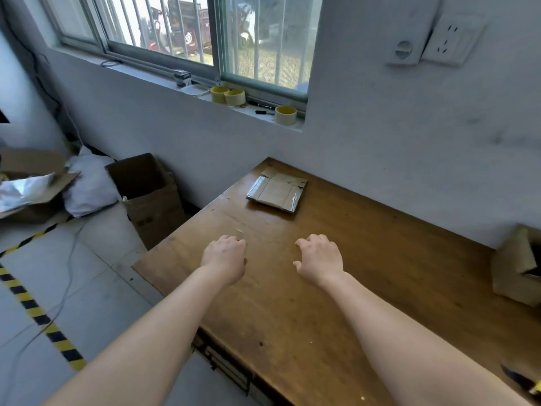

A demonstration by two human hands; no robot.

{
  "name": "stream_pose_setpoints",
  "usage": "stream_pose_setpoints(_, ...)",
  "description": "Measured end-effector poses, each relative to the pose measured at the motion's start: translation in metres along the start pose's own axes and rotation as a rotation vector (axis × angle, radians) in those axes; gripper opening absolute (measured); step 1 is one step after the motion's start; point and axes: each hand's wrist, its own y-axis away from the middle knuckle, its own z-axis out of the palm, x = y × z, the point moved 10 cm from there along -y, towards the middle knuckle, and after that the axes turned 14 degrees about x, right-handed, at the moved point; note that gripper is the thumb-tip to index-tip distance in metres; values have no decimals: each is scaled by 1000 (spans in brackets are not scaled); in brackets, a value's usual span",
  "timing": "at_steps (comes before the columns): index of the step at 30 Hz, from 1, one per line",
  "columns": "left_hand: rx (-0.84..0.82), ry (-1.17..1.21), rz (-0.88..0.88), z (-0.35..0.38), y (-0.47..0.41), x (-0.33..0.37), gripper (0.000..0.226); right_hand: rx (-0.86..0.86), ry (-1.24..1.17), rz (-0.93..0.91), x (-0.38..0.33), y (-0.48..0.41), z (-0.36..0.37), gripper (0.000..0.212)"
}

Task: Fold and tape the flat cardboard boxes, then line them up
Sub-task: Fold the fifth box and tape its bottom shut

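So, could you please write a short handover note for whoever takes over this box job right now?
Left hand and right hand: both empty, fingers loosely curled, above the table.
Flat cardboard box: lies on the table's far side near the wall, shiny tape along two edges, not yet set up.
Folded box: stands at the table's right edge; taping cannot be told.
Tape rolls: three on the window sill.
Left: fetch tape, fold and tape the flat one, line both up.
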Motion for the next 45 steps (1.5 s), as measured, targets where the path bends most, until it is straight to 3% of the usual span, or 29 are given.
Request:
stream_pose_setpoints(5, -2, -3, -12, 18, -42, -19, 31, -5, -1, 0, -1, -43, 17, 42)
stream_pose_setpoints(15, -54, 36, -11, 63, -139, -51, 20, -86, -6, 126, 11, -119, 62, 43)
stream_pose_setpoints(22, -161, 178, -45, 113, -212, -74, 30, -120, -69, 350, 25, -172, 98, 46)
stream_pose_setpoints(28, -248, 416, -81, 148, -255, -71, 54, -147, -289, 614, 30, -198, 133, 72)
stream_pose_setpoints(30, -286, 519, -132, 156, -262, -68, 57, -126, -383, 694, 31, -202, 141, 75)
stream_pose_setpoints(32, -300, 621, -201, 161, -268, -68, 46, -82, -461, 787, 34, -201, 143, 73)
stream_pose_setpoints(39, -403, 955, -576, 173, -238, -71, 39, 112, -465, 998, 53, -163, 129, 52)
stream_pose_setpoints(45, -318, 1119, -715, 159, -181, -57, 18, 269, -610, 1066, 60, -108, 115, 34)
